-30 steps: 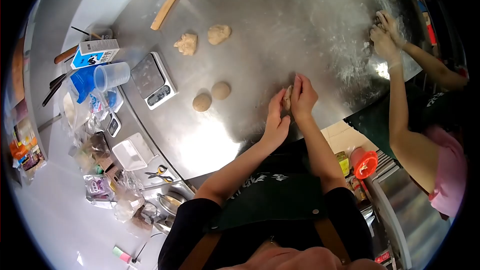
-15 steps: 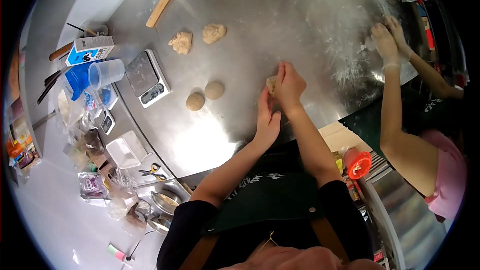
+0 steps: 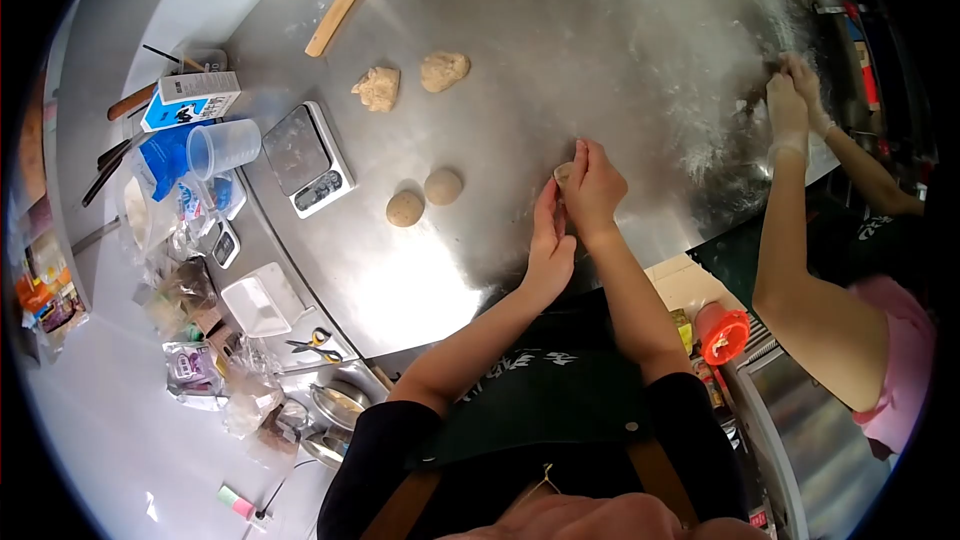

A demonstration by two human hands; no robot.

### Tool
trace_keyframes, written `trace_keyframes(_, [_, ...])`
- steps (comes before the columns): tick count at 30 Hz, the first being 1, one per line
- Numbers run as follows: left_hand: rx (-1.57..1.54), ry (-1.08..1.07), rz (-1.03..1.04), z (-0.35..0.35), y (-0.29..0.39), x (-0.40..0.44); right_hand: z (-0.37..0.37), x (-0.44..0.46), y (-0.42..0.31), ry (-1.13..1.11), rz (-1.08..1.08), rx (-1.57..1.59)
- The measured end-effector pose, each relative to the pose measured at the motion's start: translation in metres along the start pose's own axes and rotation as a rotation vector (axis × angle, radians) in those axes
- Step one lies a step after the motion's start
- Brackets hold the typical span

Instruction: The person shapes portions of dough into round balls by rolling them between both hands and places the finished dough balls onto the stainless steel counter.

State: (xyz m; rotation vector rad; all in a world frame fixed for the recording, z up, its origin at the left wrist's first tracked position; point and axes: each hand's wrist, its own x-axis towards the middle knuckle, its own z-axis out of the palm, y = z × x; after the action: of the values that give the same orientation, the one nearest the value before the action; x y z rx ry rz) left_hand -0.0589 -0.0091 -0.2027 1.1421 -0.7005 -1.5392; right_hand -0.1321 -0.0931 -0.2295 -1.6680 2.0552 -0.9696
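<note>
A small piece of pale dough shows between my hands above the metal table, mostly covered by fingers. My right hand curls round it from the right, and the fingers of my left hand press against it from the left and below. To the left, two smooth round dough balls rest side by side. Farther back lie two rough dough lumps.
A digital scale stands at the left, near a plastic measuring cup and a milk carton. A wooden stick lies farther back. Scissors lie near the left edge. At the right, a co-worker's gloved hands work on the floured surface.
My hands have turned a little with the dough piece, which shows less now. The whole view has shifted slightly. The co-worker's hands have moved closer together.
</note>
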Motion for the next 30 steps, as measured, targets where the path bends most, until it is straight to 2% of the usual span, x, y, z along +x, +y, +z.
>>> trace_keyframes(5, [0.158,0.029,-0.080,-0.023,-0.023,0.020,0.004,0.004,0.013,0.045,-0.036,-0.019])
trace_keyframes(6, [0.101,0.002,-0.158,-0.025,-0.009,0.026,0.003,0.005,0.012,0.021,-0.028,-0.024])
trace_keyframes(8, [0.053,-0.007,-0.156,-0.020,-0.001,0.030,0.000,0.008,0.011,-0.026,-0.016,-0.035])
trace_keyframes(11, [0.059,-0.037,-0.104,-0.013,0.004,0.024,-0.018,0.013,-0.009,-0.065,0.164,0.011])
trace_keyframes(15, [0.200,-0.078,0.041,0.002,0.003,-0.001,-0.011,0.002,0.000,-0.052,0.146,-0.026])
trace_keyframes(19, [0.380,0.069,-0.025,-0.022,-0.030,0.022,-0.002,-0.008,0.019,0.021,0.050,-0.068])
trace_keyframes(24, [0.295,-0.083,-0.280,-0.015,0.008,0.029,-0.005,-0.014,0.023,0.091,0.069,0.030])
trace_keyframes(28, [0.058,-0.047,-0.259,-0.013,0.002,0.001,-0.010,-0.029,0.025,0.084,0.107,0.146])
trace_keyframes(30, [0.054,-0.023,-0.156,-0.012,0.002,-0.002,-0.010,-0.027,0.024,0.044,0.052,0.153])
